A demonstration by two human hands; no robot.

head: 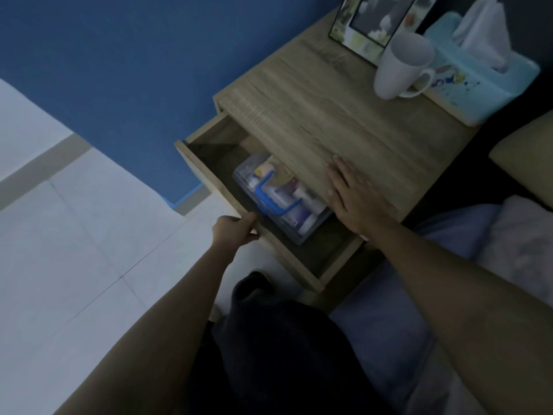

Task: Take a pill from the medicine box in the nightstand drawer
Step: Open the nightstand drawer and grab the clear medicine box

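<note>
Gripping: the left hand is closed over the top edge of the drawer front, thumb inside the rim and fingers curled around the outside.
Resting: the right hand lies flat and open, palm down, on the near edge of the nightstand top, holding nothing.
Drawer: the nightstand drawer stands pulled out toward the floor side, its dark interior exposed.
Medicine box: a clear plastic medicine box with a blue handle sits inside the drawer, partly tucked under the overhanging top; small packets and bottles show through its lid, blurred.
Relative position: the box lies between the two hands, just beside the right thumb and a little past the left hand's fingertips; neither hand touches it.
Lid: whether it is latched cannot be told.
On top: a white mug, a picture frame and a pale blue tissue box stand at the far end, well apart from both hands.
</note>
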